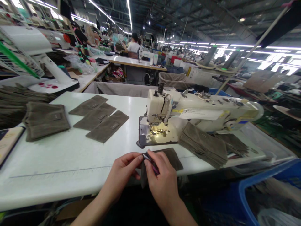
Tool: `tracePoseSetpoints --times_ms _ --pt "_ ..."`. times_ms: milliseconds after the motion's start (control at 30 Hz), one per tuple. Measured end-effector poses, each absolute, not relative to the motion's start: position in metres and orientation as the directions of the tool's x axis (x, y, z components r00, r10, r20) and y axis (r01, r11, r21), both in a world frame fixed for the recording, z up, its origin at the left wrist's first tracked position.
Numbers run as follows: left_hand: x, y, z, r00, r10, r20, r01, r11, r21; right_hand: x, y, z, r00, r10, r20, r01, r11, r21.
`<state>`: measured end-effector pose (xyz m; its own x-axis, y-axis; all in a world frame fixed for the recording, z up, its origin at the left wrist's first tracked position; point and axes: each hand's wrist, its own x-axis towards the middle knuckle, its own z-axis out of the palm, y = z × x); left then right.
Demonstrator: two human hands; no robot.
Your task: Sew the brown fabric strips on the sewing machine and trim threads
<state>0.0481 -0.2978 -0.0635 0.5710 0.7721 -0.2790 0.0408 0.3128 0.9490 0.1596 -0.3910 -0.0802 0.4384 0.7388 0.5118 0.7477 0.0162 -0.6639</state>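
Both hands work on a dark fabric piece (173, 158), just in front of the sewing machine (188, 108).

The left hand (124, 171) pinches the piece's edge between thumb and forefinger. The right hand (161, 183) is closed around a small tool (150, 160) with a purplish handle, its tip at the same edge. The piece lies at the table's (70, 163) near edge, partly hanging over. Judgement: keep the pinch close to the tool tip and the cloth taut. The table is white. Three like pieces (101, 121) are fanned out left of the machine, with a stack (203, 144) under its arm. Behind the machine is a long workshop with strip lights and other people seated.
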Motion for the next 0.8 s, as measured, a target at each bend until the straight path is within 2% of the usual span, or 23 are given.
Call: tracePoseSetpoints --times_ms 300,467,800 --pt "0.0487 -0.3024 -0.0602 0.559 0.769 -0.309 0.074 0.325 0.943 0.1604 -0.3896 -0.0798 0.473 0.701 0.534 0.746 0.005 -0.666" --pt "0.0484 -0.3005 -0.0581 0.554 0.78 -0.292 0.073 0.304 0.95 0.1589 -0.3933 -0.0772 0.433 0.749 0.502 0.75 0.009 -0.662" --pt "0.0489 -0.3017 -0.0594 0.551 0.78 -0.297 0.092 0.297 0.95 0.1587 -0.393 -0.078 0.439 0.746 0.5 0.749 0.003 -0.663"
